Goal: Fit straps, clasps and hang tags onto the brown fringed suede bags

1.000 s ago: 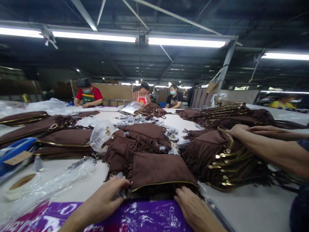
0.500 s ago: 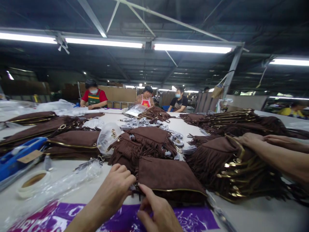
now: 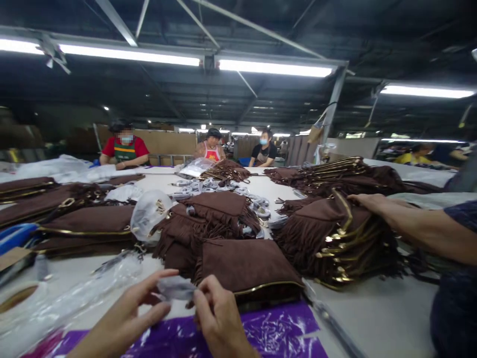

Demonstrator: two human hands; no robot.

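My right hand pinches the near end of a thin grey translucent wrap. Whatever is inside that wrap is too blurred to make out. My left hand is around the wrap's other end, with thumb and forefinger apart and no firm grip visible. Just beyond my hands lies a brown suede-like bag with a gold zip along its near edge. Under my hands, a purple printed plastic sheet covers part of the table.
Fringed brown bags are stacked at right, where another person's hand rests. More bags, a tape roll and clear plastic lie left. Grey-wrapped straps lie beyond. Several people sit across the table.
Both hands have moved off the bag's left corner, nearer me and leftward. The grey wrap now shows between them, and my left fingers have spread. The view has swung right.
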